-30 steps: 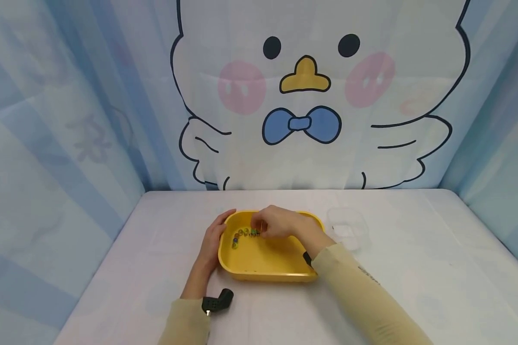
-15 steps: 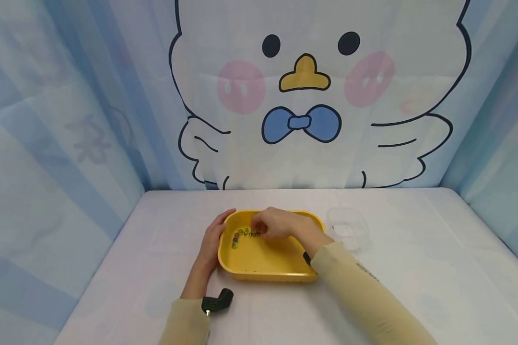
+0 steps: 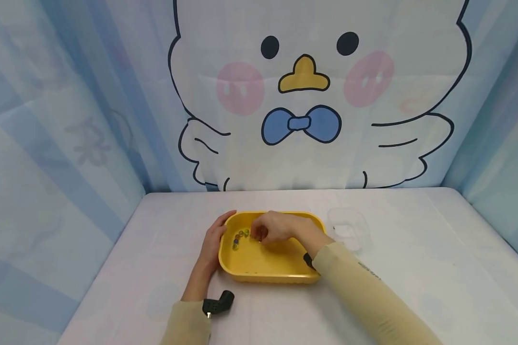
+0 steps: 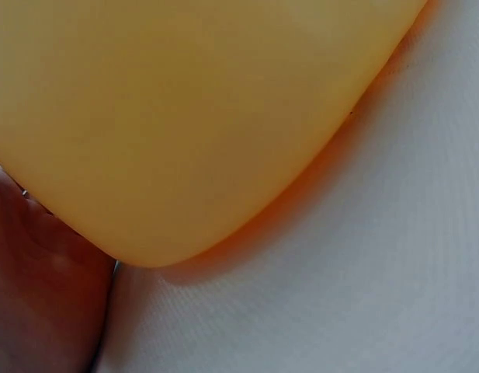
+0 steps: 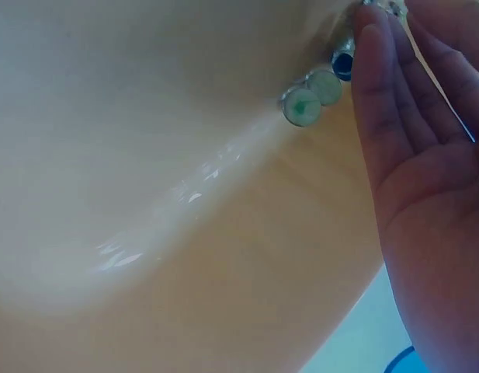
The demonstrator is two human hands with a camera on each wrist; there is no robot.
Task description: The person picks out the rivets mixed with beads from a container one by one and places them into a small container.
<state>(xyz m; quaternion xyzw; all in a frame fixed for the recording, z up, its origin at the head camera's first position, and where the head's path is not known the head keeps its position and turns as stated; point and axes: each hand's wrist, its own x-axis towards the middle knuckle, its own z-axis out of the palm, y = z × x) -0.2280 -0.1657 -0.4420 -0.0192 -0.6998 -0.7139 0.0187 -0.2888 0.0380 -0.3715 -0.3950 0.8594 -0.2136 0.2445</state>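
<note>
Behind, pale blue-and-white fabric backdrop with a cartoon bird print. Below, white surface. On it, yellow tray, upright. Along the tray's left wall, left hand, fingers extended against the outside. Over the tray, right hand, fingers bent down inside; cannot tell whether gripping anything. Just beyond the right end, clear container. Near the tray's far-left corner, beside the right fingertips, glassy marbles in a curved row.

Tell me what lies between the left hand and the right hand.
Between the left hand and the right hand, the head view shows the left wall of the yellow tray, then a curved row of marbles.
</note>
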